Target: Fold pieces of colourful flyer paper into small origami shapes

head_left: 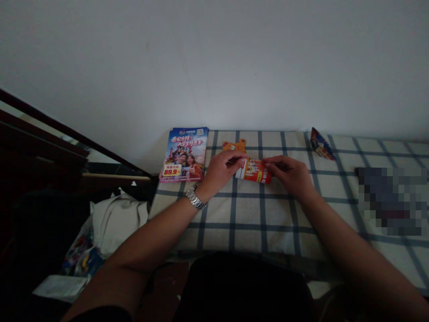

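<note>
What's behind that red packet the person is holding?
Beyond the red packet, the eared top of an orange bear-shaped thing shows against the checked cloth. The left hand covers what lies lower, and whatever is directly beneath the packet cannot be seen.

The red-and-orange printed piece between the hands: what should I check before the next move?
1. Left hand on the red-and-orange printed piece: ok, at its left end.
2. Right hand on it: ok, fingertips at its right end.
3. Blue-and-pink paper flyer stack apart from the piece: ok, to its left.
4. Orange-brown bear-shaped piece free of the left hand: cannot tell, they overlap in view.
5. Dark-blue folded printed piece clear of the right hand: ok.
</note>
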Tool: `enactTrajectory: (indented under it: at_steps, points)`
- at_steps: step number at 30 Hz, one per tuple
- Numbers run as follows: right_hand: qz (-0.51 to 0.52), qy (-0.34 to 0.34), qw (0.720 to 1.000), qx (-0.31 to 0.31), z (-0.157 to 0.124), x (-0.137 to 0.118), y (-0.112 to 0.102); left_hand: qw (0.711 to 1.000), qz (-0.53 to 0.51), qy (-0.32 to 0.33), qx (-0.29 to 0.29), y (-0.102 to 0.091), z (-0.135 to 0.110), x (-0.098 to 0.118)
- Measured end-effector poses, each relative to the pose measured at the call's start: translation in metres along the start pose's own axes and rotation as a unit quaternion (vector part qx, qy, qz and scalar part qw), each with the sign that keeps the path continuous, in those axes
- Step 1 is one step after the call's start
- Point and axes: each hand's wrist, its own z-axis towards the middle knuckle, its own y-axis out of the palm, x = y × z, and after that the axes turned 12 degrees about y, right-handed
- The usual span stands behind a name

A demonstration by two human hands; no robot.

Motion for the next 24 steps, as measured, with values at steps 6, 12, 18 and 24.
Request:
enactTrajectory:
  at_steps: [6, 12, 18, 24]
  points:
    - [0.027, 0.010, 1.000, -0.009, 0.002, 0.002, 0.000, 0.999, -0.032, -0.008, -0.002, 0.001, -0.001, 0.000]
    - [0.048, 0.010, 0.999, -0.018, 0.000, 0.002, 0.003, 0.998, -0.063, -0.012, -0.014, 0.005, -0.002, -0.008]
    - [0.055, 0.011, 0.998, -0.017, 0.002, 0.004, 0.003, 0.997, -0.076, -0.021, -0.018, 0.005, -0.001, -0.007]
    - [0.057, 0.030, 0.997, -0.044, 0.000, -0.002, 0.004, 0.998, -0.053, -0.004, -0.015, 0.001, -0.001, -0.005]
